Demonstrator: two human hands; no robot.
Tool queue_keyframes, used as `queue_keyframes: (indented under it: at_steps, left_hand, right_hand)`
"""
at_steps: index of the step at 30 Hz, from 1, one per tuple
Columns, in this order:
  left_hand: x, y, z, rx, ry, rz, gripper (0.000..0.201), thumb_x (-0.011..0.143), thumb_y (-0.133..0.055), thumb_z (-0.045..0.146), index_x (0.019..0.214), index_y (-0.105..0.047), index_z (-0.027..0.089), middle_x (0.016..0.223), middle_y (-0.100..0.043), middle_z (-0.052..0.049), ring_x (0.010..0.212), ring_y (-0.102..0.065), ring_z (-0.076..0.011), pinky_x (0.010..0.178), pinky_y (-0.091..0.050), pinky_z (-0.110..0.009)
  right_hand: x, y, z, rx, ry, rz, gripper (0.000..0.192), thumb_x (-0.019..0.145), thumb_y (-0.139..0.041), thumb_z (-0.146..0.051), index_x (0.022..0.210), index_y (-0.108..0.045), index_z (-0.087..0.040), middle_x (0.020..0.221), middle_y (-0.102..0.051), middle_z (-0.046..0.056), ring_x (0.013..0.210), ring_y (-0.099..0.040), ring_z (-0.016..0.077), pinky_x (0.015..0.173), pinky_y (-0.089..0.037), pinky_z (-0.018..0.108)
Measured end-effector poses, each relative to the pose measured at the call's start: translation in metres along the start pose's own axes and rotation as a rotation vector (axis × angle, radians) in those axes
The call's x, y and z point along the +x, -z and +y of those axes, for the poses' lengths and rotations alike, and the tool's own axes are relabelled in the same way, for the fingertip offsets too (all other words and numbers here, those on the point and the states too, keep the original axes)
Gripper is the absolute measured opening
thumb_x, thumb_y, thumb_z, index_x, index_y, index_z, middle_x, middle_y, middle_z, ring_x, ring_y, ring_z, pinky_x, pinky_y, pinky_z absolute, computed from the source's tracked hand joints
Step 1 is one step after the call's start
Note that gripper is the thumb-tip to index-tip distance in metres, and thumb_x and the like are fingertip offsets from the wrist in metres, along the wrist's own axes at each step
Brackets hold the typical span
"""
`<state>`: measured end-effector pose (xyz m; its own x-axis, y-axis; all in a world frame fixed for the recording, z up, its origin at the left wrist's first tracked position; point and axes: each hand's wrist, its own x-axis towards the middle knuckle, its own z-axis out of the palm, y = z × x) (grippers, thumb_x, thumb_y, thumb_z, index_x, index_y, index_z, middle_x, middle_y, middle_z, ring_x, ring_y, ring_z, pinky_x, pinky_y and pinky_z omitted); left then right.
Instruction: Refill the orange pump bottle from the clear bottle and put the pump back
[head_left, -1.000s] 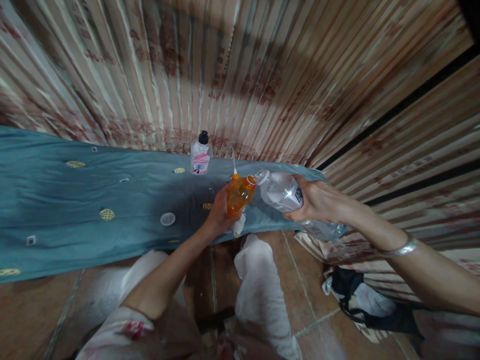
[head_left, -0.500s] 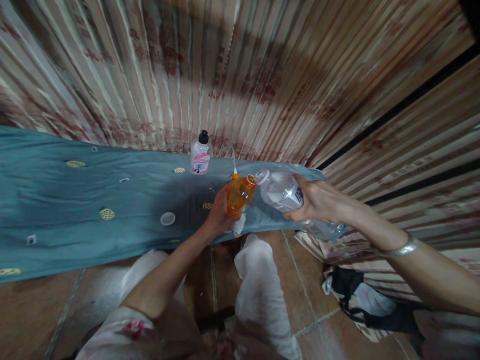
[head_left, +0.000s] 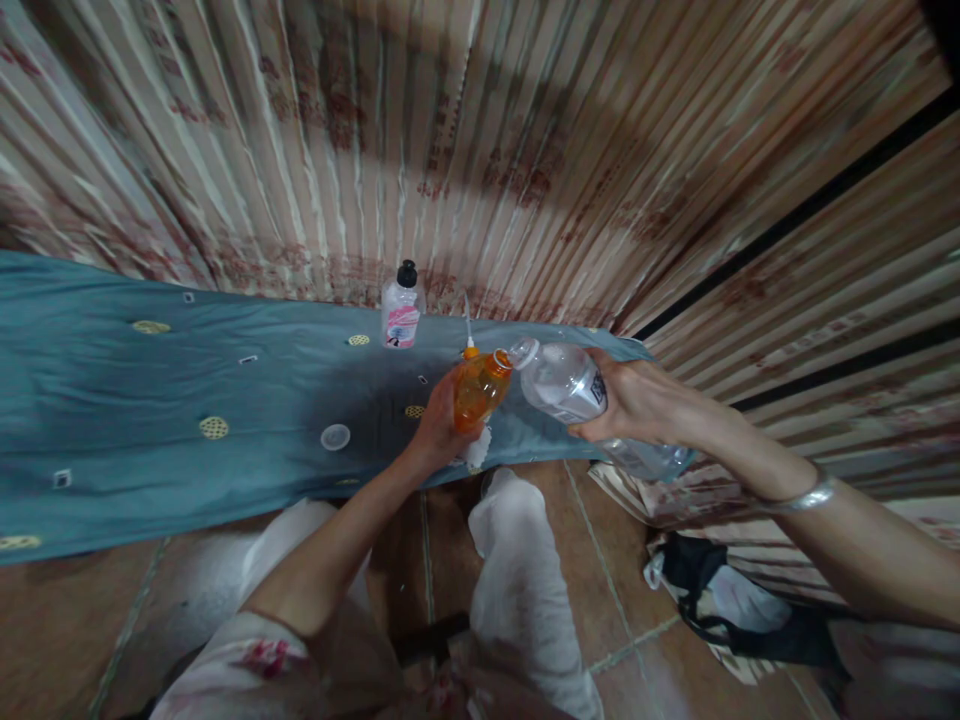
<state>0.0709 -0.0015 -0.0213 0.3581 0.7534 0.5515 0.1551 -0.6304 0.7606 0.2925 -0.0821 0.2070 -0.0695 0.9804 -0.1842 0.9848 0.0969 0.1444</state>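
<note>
My left hand (head_left: 442, 418) is wrapped round an orange see-through bottle (head_left: 480, 388), whose uncapped mouth leans up to the right. In my right hand (head_left: 626, 395) is a large clear plastic bottle (head_left: 559, 380), tipped on its side with its mouth toward the left. The two bottle mouths meet or nearly touch. Whether liquid passes between them I cannot make out. Behind the orange bottle lies an orange pump or spray top (head_left: 470, 350) with a thin pale tube. Something white and crumpled (head_left: 477, 450) shows below my left hand.
A clear bottle (head_left: 400, 318) with a black cap and pink label stands at the back of the blue cloth-covered surface (head_left: 277, 390). A small round clear lid (head_left: 335, 437) lies nearer me. A pleated curtain (head_left: 420, 150) hangs behind. A black bag (head_left: 720, 590) sits low on the right.
</note>
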Motion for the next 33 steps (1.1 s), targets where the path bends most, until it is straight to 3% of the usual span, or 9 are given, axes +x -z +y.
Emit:
queue_keyframes:
  at_steps: [33]
  left_hand:
    - [0.005, 0.003, 0.012, -0.013, 0.011, 0.012, 0.08, 0.074, -0.071, 0.012, 0.148, -0.041, 0.017, 0.144, -0.063, -0.016, 0.135, -0.062, -0.033, 0.119, -0.051, -0.053]
  right_hand:
    - [0.001, 0.001, 0.0, 0.013, -0.014, -0.025, 0.071, 0.07, -0.078, -0.06, 0.123, -0.06, -0.015, 0.068, -0.067, 0.002, 0.069, -0.071, 0.0304, 0.056, -0.041, 0.032]
